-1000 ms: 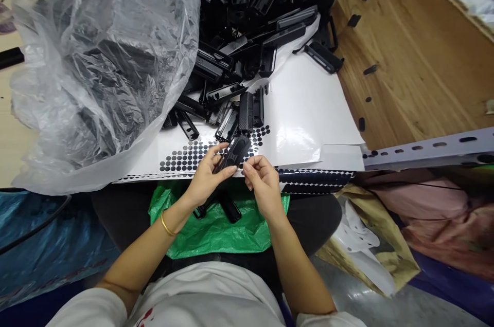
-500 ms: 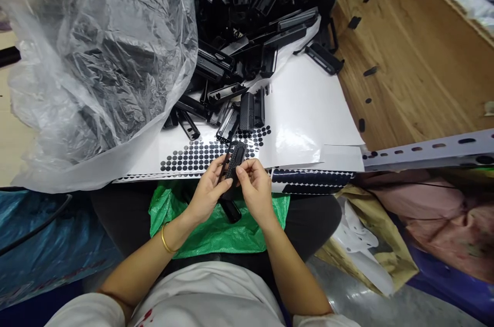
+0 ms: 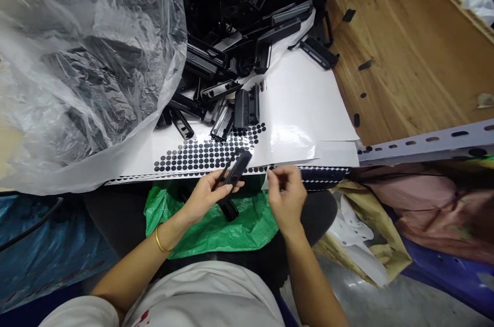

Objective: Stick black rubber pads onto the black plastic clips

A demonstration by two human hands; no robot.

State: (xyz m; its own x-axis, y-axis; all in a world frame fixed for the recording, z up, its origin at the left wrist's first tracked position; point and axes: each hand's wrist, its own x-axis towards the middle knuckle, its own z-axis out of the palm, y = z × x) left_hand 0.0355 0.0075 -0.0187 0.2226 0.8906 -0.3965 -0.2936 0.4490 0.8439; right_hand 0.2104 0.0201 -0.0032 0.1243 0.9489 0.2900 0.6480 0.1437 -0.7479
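My left hand point(image 3: 204, 196) holds a slim black plastic part point(image 3: 237, 168) with a textured face, tilted with its far end over the sticker sheet. Thumb and fingers grip its near end. My right hand point(image 3: 288, 198) is apart from the part, at the front edge of the sheets, with its fingers curled into a pinch. What lies between those fingertips is hidden. A small white flap point(image 3: 265, 181) hangs beside the thumb. Rows of round black stickers point(image 3: 200, 155) cover the white sheet. Another black part point(image 3: 229, 210) lies on green plastic point(image 3: 235, 232) across my lap.
A large pile of black plastic parts point(image 3: 247, 23) fills the back of the table. Clear plastic wrapping point(image 3: 127, 59) bulges at the left. A wooden board point(image 3: 405, 59) with black pieces stuck on it stands at right, above a slotted white rail point(image 3: 428, 142).
My right hand has left the black part and moved right to the sheets' front edge. My left hand keeps the part, now tilted more to the right. The view has shifted slightly.
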